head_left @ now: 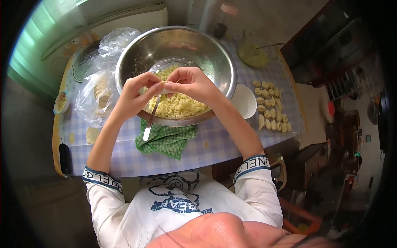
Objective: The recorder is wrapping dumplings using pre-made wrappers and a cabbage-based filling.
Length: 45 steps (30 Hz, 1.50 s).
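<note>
Over a large steel bowl [228, 68], my two hands meet with a pale dumpling [164, 88] pinched between their fingertips. My left hand [138, 94] grips it from the left, my right hand [193, 84] from the right. Fingers cover most of the dumpling, so its fold cannot be made out. Below lies crumbly yellow-green filling [182, 106] in the bowl. A metal utensil's handle [150, 123] leans out over the near rim; its other end is hidden. To the left, a stack of round wrappers [101, 91] sits in a clear plastic bag [84, 99].
Rows of shaped dumplings [271, 103] cover the table's right side, beside a white bowl [245, 101]. Farther back stand a glass bowl [252, 56] with a utensil and a pink-lidded jar [227, 9]. A green cloth [169, 140] and a lone wrapper [92, 135] lie nearer me.
</note>
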Available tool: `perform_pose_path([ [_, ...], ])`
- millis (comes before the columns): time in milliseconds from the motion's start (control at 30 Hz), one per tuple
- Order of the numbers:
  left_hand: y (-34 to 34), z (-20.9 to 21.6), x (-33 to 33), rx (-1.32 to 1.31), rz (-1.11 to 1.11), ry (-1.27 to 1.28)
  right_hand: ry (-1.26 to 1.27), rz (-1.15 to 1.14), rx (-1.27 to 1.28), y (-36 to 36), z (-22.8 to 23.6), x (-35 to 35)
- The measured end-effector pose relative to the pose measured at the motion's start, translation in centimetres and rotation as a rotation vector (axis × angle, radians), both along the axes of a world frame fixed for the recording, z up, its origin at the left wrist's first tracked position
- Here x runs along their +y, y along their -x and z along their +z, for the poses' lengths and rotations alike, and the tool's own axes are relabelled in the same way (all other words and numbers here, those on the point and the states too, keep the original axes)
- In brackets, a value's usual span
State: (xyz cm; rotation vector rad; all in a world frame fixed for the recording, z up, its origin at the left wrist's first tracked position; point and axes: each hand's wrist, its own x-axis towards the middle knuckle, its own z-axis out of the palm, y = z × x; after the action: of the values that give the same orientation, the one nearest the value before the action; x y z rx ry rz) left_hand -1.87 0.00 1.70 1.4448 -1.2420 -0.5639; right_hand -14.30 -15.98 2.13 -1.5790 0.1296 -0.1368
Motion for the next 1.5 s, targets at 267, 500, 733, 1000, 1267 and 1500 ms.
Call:
perform_pose_path([
  [267,-0.4,-0.9,-0.2,0.035,0.023,0.009,0.072,0.009,-0.058,-0.2,-0.5,-0.2],
  [500,-0.2,-0.6,-0.3,0.02,0.028,0.011,0.067,0.026,-0.071,-0.1,-0.3,-0.4],
  [733,-0.3,-0.8,-0.4,0.01,0.022,0.03,0.057,0.02,-0.046,-0.1,-0.5,-0.5],
  [1000,-0.1,-0.6,-0.6,-0.007,0.018,0.025,0.048,0.004,-0.037,-0.1,-0.5,-0.7],
  [1267,0.0,-0.6,-0.6,-0.026,0.022,0.011,0.059,-0.021,0.004,0.0,0.0,-0.6],
  [1500,-0.1,-0.7,-0.6,-0.057,0.016,0.02,0.079,-0.029,0.026,0.1,0.3,-0.4],
])
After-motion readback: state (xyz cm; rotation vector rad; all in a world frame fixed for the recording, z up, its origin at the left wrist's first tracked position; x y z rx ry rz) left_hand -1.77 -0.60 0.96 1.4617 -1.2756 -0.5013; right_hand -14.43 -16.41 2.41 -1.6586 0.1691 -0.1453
